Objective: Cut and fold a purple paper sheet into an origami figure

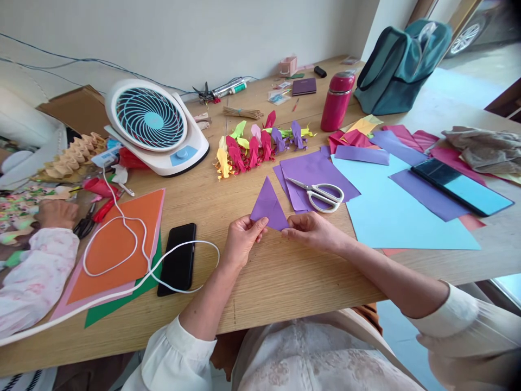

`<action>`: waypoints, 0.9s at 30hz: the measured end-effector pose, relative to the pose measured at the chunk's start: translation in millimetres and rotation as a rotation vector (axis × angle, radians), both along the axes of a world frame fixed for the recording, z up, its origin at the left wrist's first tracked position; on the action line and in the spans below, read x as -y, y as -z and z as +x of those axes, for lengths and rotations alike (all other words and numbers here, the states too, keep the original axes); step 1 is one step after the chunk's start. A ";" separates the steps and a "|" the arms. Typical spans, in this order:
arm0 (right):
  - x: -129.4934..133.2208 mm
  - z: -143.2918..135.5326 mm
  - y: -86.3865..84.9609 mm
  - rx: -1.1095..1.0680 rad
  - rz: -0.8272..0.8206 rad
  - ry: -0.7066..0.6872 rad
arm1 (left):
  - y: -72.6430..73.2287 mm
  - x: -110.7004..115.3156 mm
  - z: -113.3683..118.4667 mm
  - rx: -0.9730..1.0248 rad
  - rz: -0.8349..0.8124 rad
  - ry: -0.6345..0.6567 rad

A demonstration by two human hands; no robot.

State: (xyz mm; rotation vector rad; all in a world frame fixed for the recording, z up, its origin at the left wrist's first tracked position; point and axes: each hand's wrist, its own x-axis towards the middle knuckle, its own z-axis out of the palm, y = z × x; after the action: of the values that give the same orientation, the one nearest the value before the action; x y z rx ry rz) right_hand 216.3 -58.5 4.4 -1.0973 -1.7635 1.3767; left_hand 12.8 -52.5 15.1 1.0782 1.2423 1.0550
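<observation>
From where I stand, the folded purple triangle (268, 203) is held up just over the wooden table (228, 217), in from the middle of its near edge. Its tip points away from the person, toward the table's far edge, and its long axis runs nearly straight that way; the broad base faces the person. The left hand (243, 236) pinches the left base corner between thumb and fingers, and the right hand (311, 231) grips the right base corner in the same narrow way.

Just beyond the right hand, white-handled scissors (328, 196) lie on purple sheets (317, 171), blades aimed toward the far left corner. Small bright paper figures (260, 144) cluster farther toward the far edge. A white fan (154, 122) stands near the far left corner, and a teal bag (401, 70) near the far right. At the left end rests another person's sleeved arm (43, 271). A plain pale wall (244, 32) rises behind.
</observation>
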 end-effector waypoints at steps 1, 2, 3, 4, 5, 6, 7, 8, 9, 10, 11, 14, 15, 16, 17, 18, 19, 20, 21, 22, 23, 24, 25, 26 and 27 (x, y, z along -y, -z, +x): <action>-0.1 -0.9 0.8 -0.015 -0.005 -0.002 | 0.4 1.4 1.2 -0.016 -0.001 0.003; -0.2 -1.9 1.4 -0.031 -0.016 -0.007 | 1.3 2.9 2.5 -0.034 0.005 0.011; -0.2 -3.0 1.8 -0.049 -0.029 -0.016 | 2.8 4.4 3.8 -0.054 0.018 0.027; -0.2 -4.0 2.0 -0.066 -0.044 -0.027 | 4.7 5.9 5.0 -0.074 0.035 0.046; -0.2 -4.9 2.1 -0.078 -0.057 -0.038 | 7.0 7.3 6.2 -0.092 0.054 0.068; -0.1 -5.5 2.1 -0.082 -0.067 -0.045 | 9.4 8.5 7.2 -0.106 0.073 0.087; 0.0 -5.8 2.1 -0.081 -0.075 -0.047 | 11.6 9.4 7.8 -0.115 0.088 0.102; 0.0 -5.9 2.1 -0.076 -0.081 -0.044 | 13.2 9.9 8.2 -0.121 0.100 0.111; 0.0 -5.7 2.1 -0.070 -0.085 -0.039 | 14.0 10.1 8.1 -0.127 0.106 0.114; -0.1 -5.3 2.2 -0.067 -0.089 -0.037 | 14.1 10.0 7.7 -0.131 0.109 0.113; -0.2 -4.7 2.4 -0.068 -0.093 -0.035 | 13.2 9.6 7.0 -0.134 0.108 0.109; -0.6 -2.2 2.0 -0.078 -0.114 -0.026 | 7.1 7.0 4.0 -0.115 0.090 0.072; -0.6 -1.4 1.5 -0.079 -0.123 -0.018 | 4.6 5.8 2.9 -0.098 0.082 0.050; -0.6 -0.7 0.8 -0.079 -0.132 -0.011 | 2.2 4.5 1.9 -0.076 0.072 0.027; -0.6 -0.2 -0.1 -0.078 -0.140 -0.007 | 0.2 3.1 0.9 -0.049 0.061 0.001; -0.5 0.1 -0.9 -0.079 -0.147 -0.004 | -1.6 1.6 -0.2 -0.020 0.049 -0.027; -0.5 0.2 -1.6 -0.081 -0.154 -0.003 | -3.0 -0.1 -1.3 0.006 0.039 -0.052; -0.5 0.2 -2.1 -0.084 -0.160 -0.002 | -4.0 -1.8 -2.6 0.027 0.032 -0.074; -0.7 0.0 -2.2 -0.085 -0.164 -0.002 | -4.8 -3.7 -4.2 0.046 0.029 -0.096; -0.9 -0.1 -2.1 -0.086 -0.163 0.000 | -5.5 -5.7 -5.9 0.064 0.028 -0.116; -1.1 -0.2 -1.7 -0.087 -0.158 0.002 | -5.9 -7.6 -7.8 0.079 0.030 -0.136; -1.5 -0.2 -1.3 -0.087 -0.152 0.001 | -6.3 -9.4 -9.8 0.088 0.035 -0.154; -1.9 0.0 -1.0 -0.088 -0.147 0.002 | -6.6 -11.0 -11.6 0.088 0.041 -0.164; -2.2 0.3 -0.9 -0.092 -0.146 0.010 | -6.8 -12.2 -13.2 0.081 0.046 -0.162; -2.5 0.7 -1.3 -0.100 -0.147 0.026 | -6.9 -12.9 -14.2 0.067 0.048 -0.145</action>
State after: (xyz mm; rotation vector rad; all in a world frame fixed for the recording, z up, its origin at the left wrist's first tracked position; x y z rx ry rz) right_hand 217.0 -56.0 5.7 -1.1044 -1.5919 1.5384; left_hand -1.4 -39.6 22.0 0.9920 1.2611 1.2275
